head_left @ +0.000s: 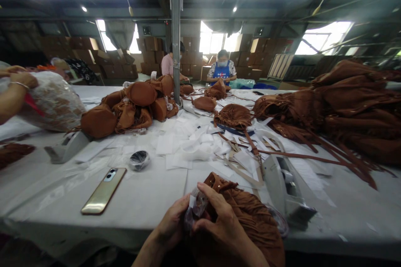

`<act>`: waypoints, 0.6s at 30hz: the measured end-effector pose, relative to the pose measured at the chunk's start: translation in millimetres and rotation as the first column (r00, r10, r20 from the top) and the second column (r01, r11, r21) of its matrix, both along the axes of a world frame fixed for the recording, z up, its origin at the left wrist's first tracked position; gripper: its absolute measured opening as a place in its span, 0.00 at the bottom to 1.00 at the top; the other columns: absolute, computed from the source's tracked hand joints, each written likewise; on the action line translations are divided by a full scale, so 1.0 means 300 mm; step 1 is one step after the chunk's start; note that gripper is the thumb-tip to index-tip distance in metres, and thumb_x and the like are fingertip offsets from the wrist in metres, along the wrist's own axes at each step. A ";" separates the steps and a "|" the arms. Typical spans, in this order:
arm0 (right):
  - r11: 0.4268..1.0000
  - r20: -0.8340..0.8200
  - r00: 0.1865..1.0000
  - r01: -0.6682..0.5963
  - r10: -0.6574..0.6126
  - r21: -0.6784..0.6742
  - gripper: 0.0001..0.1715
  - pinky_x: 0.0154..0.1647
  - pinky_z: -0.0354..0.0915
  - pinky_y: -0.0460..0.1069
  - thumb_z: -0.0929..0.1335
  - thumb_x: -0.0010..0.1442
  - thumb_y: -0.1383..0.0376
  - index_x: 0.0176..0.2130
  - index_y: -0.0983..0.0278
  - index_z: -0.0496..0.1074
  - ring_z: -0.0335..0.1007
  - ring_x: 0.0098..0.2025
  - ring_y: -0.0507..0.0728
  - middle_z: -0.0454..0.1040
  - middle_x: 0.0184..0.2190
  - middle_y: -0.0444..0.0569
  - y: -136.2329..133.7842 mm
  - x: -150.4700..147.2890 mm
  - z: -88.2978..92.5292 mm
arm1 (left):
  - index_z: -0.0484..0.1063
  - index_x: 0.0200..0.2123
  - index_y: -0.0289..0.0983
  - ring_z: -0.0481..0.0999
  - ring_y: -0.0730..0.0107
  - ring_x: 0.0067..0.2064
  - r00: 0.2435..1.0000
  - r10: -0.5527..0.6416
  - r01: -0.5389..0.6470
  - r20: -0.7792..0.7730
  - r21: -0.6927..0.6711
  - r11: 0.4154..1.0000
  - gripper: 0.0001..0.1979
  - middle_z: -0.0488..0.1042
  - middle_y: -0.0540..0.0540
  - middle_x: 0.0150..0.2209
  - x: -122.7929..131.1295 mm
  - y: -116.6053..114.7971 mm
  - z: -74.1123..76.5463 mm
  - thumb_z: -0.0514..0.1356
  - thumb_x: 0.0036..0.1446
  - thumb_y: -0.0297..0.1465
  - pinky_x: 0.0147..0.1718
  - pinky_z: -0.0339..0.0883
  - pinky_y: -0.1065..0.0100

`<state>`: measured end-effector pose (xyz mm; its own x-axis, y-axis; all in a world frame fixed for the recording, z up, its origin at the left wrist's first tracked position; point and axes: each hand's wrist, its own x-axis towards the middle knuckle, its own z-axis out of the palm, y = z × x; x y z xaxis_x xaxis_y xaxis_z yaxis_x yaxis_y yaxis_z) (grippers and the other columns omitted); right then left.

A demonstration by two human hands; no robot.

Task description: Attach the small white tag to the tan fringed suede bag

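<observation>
Near the table's front edge lies a brown fringed bag (250, 217), its gathered top towards my hands. My left hand (173, 221) is closed on a small piece wrapped in clear plastic (196, 206), with a white tab showing. From the other side my right hand (219, 215) grips the same wrapped piece, its fingers curled over it and its wrist above the bag. What is inside the plastic is too small to make out.
A gold phone (104, 191) and a wrapped dark roll (139, 160) lie left on the white table (150, 200). Grey tape dispensers (283, 187) flank scattered paper (194, 146). Brown bags (142, 94) are piled behind and right. A person's hands hold a plastic sack (56, 102); two people sit opposite.
</observation>
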<state>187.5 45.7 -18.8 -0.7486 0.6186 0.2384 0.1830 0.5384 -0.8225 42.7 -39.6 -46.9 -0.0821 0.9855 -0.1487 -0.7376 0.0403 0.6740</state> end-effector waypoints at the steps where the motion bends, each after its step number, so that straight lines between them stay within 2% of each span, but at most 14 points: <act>1: 1.000 -0.009 1.000 -0.003 0.003 0.010 0.44 0.62 0.58 0.59 0.77 0.46 0.66 0.60 0.56 0.63 0.61 0.60 0.64 0.67 0.58 0.50 0.002 0.002 -0.004 | 0.73 0.41 0.30 0.74 0.69 0.29 1.000 -0.003 0.003 0.007 -0.005 1.000 0.14 0.76 0.43 0.29 0.000 0.000 -0.002 0.57 0.62 0.37 0.30 0.67 0.72; 8: 0.997 -0.041 0.999 0.030 -0.027 0.073 0.40 0.59 0.62 0.59 0.74 0.51 0.67 0.60 0.56 0.62 0.64 0.57 0.63 0.69 0.55 0.50 0.003 0.006 -0.044 | 0.71 0.39 0.32 0.68 0.77 0.18 0.999 -0.042 0.042 -0.004 -0.036 0.998 0.15 0.73 0.47 0.25 0.005 0.000 -0.016 0.56 0.62 0.40 0.17 0.59 0.77; 13: 0.993 -0.071 0.996 0.059 -0.052 0.098 0.40 0.56 0.65 0.56 0.72 0.51 0.69 0.61 0.56 0.61 0.67 0.53 0.61 0.71 0.53 0.49 -0.011 0.004 -0.055 | 0.70 0.39 0.31 0.69 0.76 0.17 0.996 -0.082 0.082 -0.026 -0.020 0.996 0.16 0.73 0.46 0.26 0.002 -0.004 -0.013 0.56 0.61 0.41 0.15 0.60 0.77; 16: 0.998 -0.145 0.987 0.066 -0.065 0.001 0.33 0.54 0.67 0.54 0.70 0.55 0.66 0.59 0.58 0.62 0.70 0.51 0.60 0.73 0.51 0.50 -0.022 0.009 -0.034 | 0.71 0.38 0.31 0.69 0.76 0.17 0.997 -0.073 0.074 -0.016 0.005 0.997 0.16 0.72 0.47 0.25 0.003 -0.002 -0.013 0.58 0.60 0.40 0.15 0.60 0.78; 18: 0.990 -0.204 0.972 0.099 -0.118 -0.099 0.22 0.51 0.69 0.52 0.68 0.59 0.63 0.53 0.59 0.66 0.72 0.49 0.59 0.74 0.48 0.50 -0.029 0.010 -0.012 | 0.70 0.37 0.31 0.68 0.77 0.16 0.999 -0.046 0.046 -0.019 0.023 0.999 0.15 0.72 0.47 0.25 0.007 0.001 -0.016 0.58 0.60 0.40 0.14 0.59 0.78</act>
<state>190.4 36.9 -22.3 -0.6150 0.7189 0.3239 0.0554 0.4491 -0.8917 44.8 -39.4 -51.8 -0.0389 0.9915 -0.1244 -0.7227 0.0581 0.6887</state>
